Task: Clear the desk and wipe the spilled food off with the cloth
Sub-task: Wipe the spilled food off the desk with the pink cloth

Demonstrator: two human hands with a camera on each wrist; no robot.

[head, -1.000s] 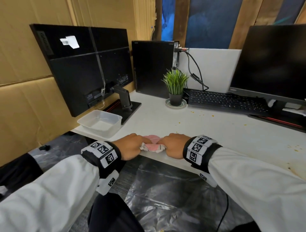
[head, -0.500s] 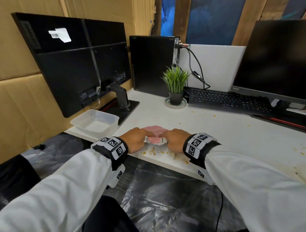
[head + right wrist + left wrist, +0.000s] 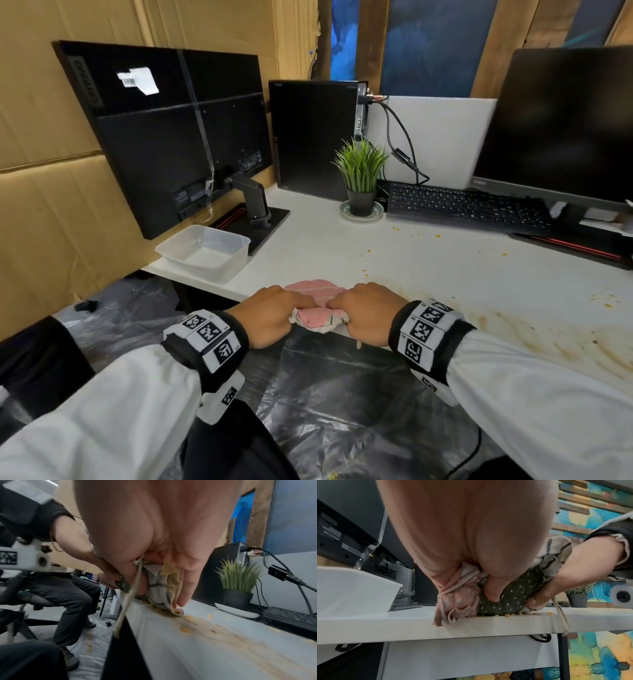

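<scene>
A bunched pink cloth (image 3: 315,310) lies at the front edge of the white desk (image 3: 411,270). My left hand (image 3: 274,317) and right hand (image 3: 368,313) grip it side by side, fingers curled into the fabric. In the left wrist view the cloth (image 3: 510,599) shows a dark dotted side, pressed to the desk's edge with yellow crumbs (image 3: 506,614) under it. In the right wrist view the cloth (image 3: 163,588) trails a strip over the edge. Yellow food bits (image 3: 186,629) and a brown smear (image 3: 534,329) lie to the right.
An empty clear plastic tub (image 3: 203,251) sits at the desk's left corner by a monitor (image 3: 171,137) stand. A potted plant (image 3: 361,181), keyboard (image 3: 469,207), computer tower (image 3: 315,137) and second monitor (image 3: 561,126) line the back. Plastic sheeting (image 3: 342,404) covers the floor.
Both hands have dragged the cloth back to the desk's front edge, over the crumbs that lay in front of it half a second ago.
</scene>
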